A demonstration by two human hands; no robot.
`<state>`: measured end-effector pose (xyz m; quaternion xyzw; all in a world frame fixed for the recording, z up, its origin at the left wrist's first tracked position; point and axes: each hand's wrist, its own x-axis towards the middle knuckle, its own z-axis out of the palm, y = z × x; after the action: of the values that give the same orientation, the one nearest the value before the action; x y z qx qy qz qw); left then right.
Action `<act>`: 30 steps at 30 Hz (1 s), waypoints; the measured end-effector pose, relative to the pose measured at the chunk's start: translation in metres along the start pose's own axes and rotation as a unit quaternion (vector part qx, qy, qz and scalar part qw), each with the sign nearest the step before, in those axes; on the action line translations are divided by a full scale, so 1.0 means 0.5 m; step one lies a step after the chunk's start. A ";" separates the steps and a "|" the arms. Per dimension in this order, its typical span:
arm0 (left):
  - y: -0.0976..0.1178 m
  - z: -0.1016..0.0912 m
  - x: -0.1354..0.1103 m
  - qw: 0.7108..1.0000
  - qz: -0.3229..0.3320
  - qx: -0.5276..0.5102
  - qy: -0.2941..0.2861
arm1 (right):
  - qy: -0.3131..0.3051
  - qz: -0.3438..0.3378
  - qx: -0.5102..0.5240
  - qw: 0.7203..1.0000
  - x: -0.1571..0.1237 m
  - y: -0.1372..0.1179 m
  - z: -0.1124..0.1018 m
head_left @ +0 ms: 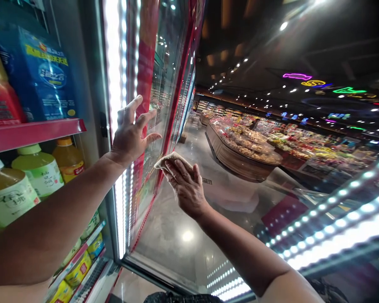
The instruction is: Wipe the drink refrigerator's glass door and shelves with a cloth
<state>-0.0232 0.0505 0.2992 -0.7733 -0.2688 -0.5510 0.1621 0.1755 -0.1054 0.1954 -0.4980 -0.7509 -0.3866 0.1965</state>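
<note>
A tan cloth lies under the fingers of my right hand, which presses it flat against the inner side of a glass door. The fingers are stretched out over the cloth and cover much of it. Higher and to the left, my left hand has its fingers spread and holds nothing. It is in front of the bright light strip at the door's side; whether it touches the glass I cannot tell.
Shelves at the left hold a large blue bottle, several green-labelled drink bottles and yellow packs. A red shelf edge juts out near my left arm. Through the glass, a wooden display stand with packaged goods shows on the shop floor.
</note>
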 end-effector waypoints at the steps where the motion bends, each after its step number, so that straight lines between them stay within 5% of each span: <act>1: 0.001 0.001 -0.003 1.000 -0.003 0.001 0.000 | -0.003 0.004 0.000 1.000 -0.008 0.001 0.001; 7: 0.006 -0.007 -0.019 0.998 0.007 0.041 -0.039 | -0.025 -0.085 -0.007 0.996 -0.061 0.004 0.009; 12: 0.013 -0.013 -0.024 0.993 0.019 0.050 -0.102 | -0.015 -0.024 -0.018 0.999 -0.062 0.025 -0.021; 18: 0.023 -0.016 -0.024 0.994 -0.008 0.036 -0.105 | -0.018 -0.056 -0.003 0.998 -0.075 0.030 -0.026; 24: 0.034 -0.015 -0.024 0.994 -0.029 0.026 -0.104 | 0.002 0.047 -0.032 0.998 -0.062 0.059 -0.069; 30: 0.040 -0.016 -0.022 0.989 -0.064 0.027 -0.134 | -0.019 -0.025 -0.013 0.999 -0.110 0.056 -0.055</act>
<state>-0.0200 0.0274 0.2926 -0.8166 -0.3519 -0.4441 0.1098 0.2218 -0.1535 0.1860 -0.4887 -0.7616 -0.3916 0.1664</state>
